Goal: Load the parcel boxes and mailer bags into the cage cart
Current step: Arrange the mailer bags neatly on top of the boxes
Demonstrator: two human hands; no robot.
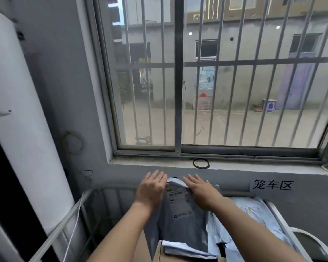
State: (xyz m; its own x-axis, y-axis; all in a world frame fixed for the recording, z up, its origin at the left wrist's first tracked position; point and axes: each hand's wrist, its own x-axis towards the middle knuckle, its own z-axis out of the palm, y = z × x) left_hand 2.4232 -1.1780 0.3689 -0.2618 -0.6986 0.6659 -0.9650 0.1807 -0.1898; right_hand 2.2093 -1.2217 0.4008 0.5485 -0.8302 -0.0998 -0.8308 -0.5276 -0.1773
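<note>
Our hands reach forward over the cage cart (110,189), both palm-down with the fingers straight and a little spread. The left hand (151,188) rests on the upper left corner of a grey mailer bag (180,229), and the right hand (201,190) lies flat on its upper right corner. Neither hand curls around anything, though we cannot tell where the left thumb sits at the bag's edge.

The grey mailer bag lies tilted inside the cage cart, its top edge toward the cart's far rail. A white shipping label (180,203) on the bag faces us between our wrists. On the right side of the cage cart lie pale blue mailer bags (254,214), touching the grey one. At the near end of the cart a folded white mailer (178,246) lies on a cardboard box (158,255), with the grey bag's lower end over them. A thin white cable (73,231) hangs along the cart's left rail.

On the wall just above the cart's far right corner is a white sign (272,184) with black characters. Higher above the cart runs a window sill (140,162) carrying a black ring (201,163), and above that a barred window (178,72) looks onto a concrete yard. To the left of the cart stands a tall white panel (17,110).
</note>
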